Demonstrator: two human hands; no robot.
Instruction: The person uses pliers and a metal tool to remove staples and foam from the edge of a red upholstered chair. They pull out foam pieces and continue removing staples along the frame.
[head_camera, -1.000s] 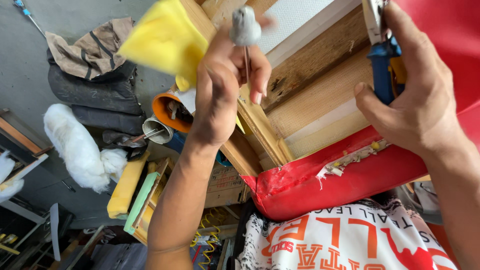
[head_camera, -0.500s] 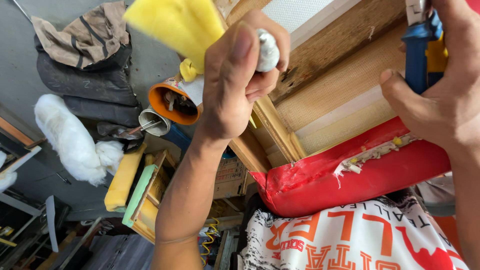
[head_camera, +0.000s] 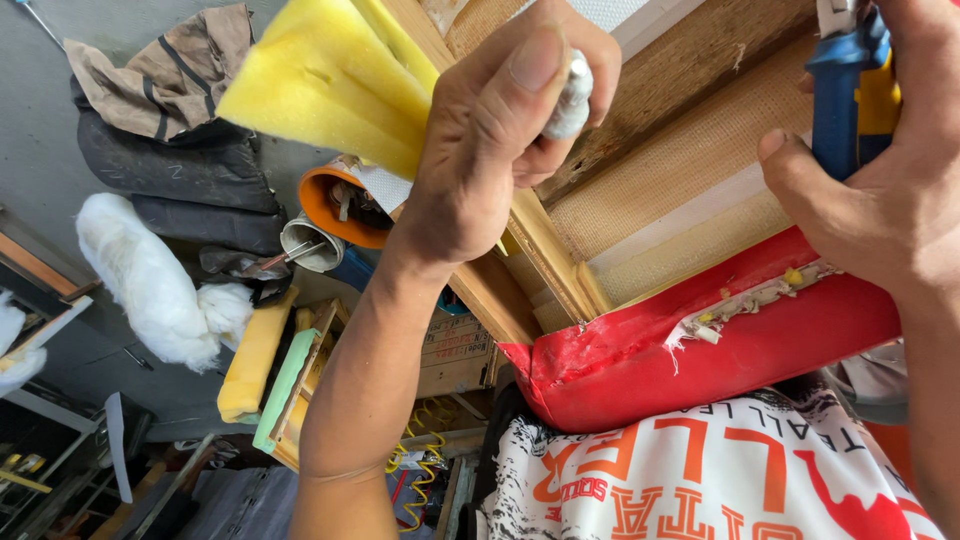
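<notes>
Since a second ago your left hand (head_camera: 500, 150) has dropped from high on the frame and rolled over; the small grey-white handle (head_camera: 570, 95) that stood up from the fingers now sits pinched between thumb and fingertips, closed tight, pressed against the wooden frame (head_camera: 690, 150). Yellow foam (head_camera: 330, 85) just behind it, touching the knuckles. Your right hand (head_camera: 880, 190) is wrapped shut around the blue-and-yellow tool (head_camera: 840, 100), up at the frame's top edge. Red vinyl cover (head_camera: 700, 360) lies along the lower rail, torn scraps at its stapled edge. Looks like strip-down of the seat covering, mid-step. Next move needs the tool tip seated at the fastening line; the tip is out of view.
</notes>
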